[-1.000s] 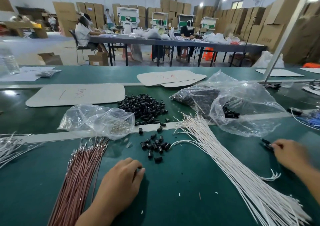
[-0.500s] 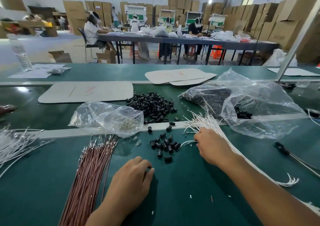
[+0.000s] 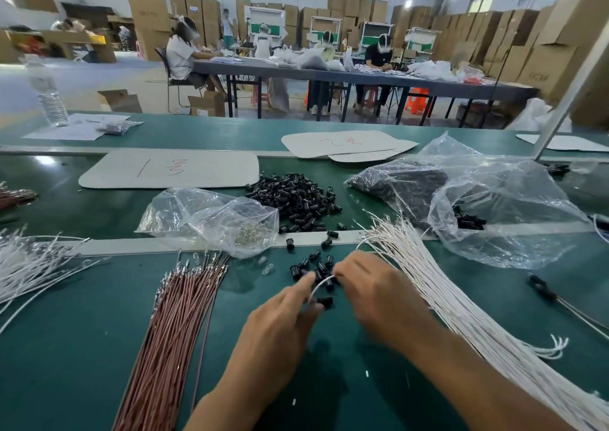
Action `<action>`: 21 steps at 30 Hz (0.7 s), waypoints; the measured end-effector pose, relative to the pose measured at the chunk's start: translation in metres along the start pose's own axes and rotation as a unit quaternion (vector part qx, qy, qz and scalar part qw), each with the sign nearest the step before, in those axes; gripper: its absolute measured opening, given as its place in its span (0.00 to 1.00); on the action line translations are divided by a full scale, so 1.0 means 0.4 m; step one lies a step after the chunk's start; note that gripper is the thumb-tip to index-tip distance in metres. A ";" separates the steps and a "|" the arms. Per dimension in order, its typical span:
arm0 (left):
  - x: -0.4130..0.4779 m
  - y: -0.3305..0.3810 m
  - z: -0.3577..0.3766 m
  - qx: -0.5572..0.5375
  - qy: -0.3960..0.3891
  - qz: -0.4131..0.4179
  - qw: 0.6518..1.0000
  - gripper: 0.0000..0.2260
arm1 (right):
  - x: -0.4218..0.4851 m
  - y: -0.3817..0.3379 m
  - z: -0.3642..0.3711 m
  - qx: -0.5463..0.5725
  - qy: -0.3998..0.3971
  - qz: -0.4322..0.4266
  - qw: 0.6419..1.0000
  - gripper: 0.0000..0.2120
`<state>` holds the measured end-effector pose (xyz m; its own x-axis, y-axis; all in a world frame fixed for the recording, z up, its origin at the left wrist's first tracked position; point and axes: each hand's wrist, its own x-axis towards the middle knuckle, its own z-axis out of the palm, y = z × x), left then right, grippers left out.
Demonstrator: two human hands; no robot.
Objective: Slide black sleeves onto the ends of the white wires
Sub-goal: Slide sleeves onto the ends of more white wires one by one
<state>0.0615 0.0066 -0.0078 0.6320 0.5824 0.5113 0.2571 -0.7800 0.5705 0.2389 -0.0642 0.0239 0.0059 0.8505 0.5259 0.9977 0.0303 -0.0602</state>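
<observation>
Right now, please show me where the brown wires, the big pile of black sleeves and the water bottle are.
brown wires (image 3: 174,331), head view, middle of the bundle
black sleeves (image 3: 293,199), head view, centre of the pile
water bottle (image 3: 49,97), head view, its body

Both hands pinching one bent white wire (image 3: 321,283) over loose black sleeves (image 3: 314,267) — left hand (image 3: 280,321), right hand (image 3: 372,289) — on green counter (image 3: 66,348).

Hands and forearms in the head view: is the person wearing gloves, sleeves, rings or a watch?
Nothing worn shows. The left hand and right hand are bare, without gloves or visible rings. Both forearms are uncovered down to the frame's bottom edge, with no sleeve, watch or band in view.
</observation>
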 end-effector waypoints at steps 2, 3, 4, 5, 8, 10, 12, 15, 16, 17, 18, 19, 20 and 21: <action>0.001 -0.006 -0.008 0.019 0.021 0.015 0.999 0.11 | 0.000 -0.019 0.013 0.017 -0.023 -0.028 0.999 0.07; 0.002 -0.014 -0.014 0.033 0.028 0.007 0.999 0.08 | -0.001 -0.014 0.014 0.029 -0.039 -0.023 0.999 0.06; 0.003 -0.024 -0.022 0.046 0.040 -0.010 0.998 0.06 | -0.005 0.000 0.009 0.036 -0.060 -0.011 0.998 0.06; 0.006 -0.036 -0.033 0.057 0.060 -0.034 0.996 0.06 | -0.010 0.021 0.001 0.039 -0.086 0.001 0.996 0.05; 0.016 -0.073 -0.068 0.067 0.139 -0.093 0.984 0.06 | -0.045 0.102 -0.052 0.070 -0.142 0.041 0.987 0.06; 0.019 -0.088 -0.082 0.064 0.190 -0.127 0.971 0.06 | -0.074 0.152 -0.112 0.079 -0.142 0.100 0.982 0.07; 0.021 -0.098 -0.086 0.065 0.225 -0.150 0.961 0.07 | -0.101 0.196 -0.174 0.072 -0.121 0.160 0.977 0.08; 0.023 -0.096 -0.084 0.061 0.238 -0.173 0.954 0.07 | -0.127 0.242 -0.249 0.061 -0.097 0.220 0.969 0.08; 0.022 -0.095 -0.083 0.063 0.230 -0.170 0.956 0.06 | -0.132 0.253 -0.267 0.072 -0.082 0.241 0.964 0.08; 0.020 -0.093 -0.079 0.061 0.216 -0.166 0.960 0.06 | -0.135 0.264 -0.283 0.115 -0.052 0.267 0.955 0.09; 0.018 -0.093 -0.074 0.053 0.196 -0.161 0.966 0.06 | -0.134 0.270 -0.296 0.202 -0.009 0.287 0.936 0.11; 0.015 -0.093 -0.069 0.040 0.170 -0.154 0.973 0.06 | -0.134 0.276 -0.305 0.325 0.044 0.301 0.895 0.13; 0.014 -0.092 -0.063 0.028 0.139 -0.144 0.979 0.06 | -0.133 0.283 -0.311 0.435 0.092 0.304 0.843 0.13; 0.012 -0.089 -0.058 0.022 0.108 -0.128 0.986 0.07 | -0.131 0.290 -0.313 0.531 0.131 0.294 0.784 0.11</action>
<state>0.0383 0.0427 -0.0107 0.3720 0.7934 0.4818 0.4231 -0.6070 0.6727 0.3628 -0.1710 0.0957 0.5962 0.7485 0.2903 0.1998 0.2118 -0.9567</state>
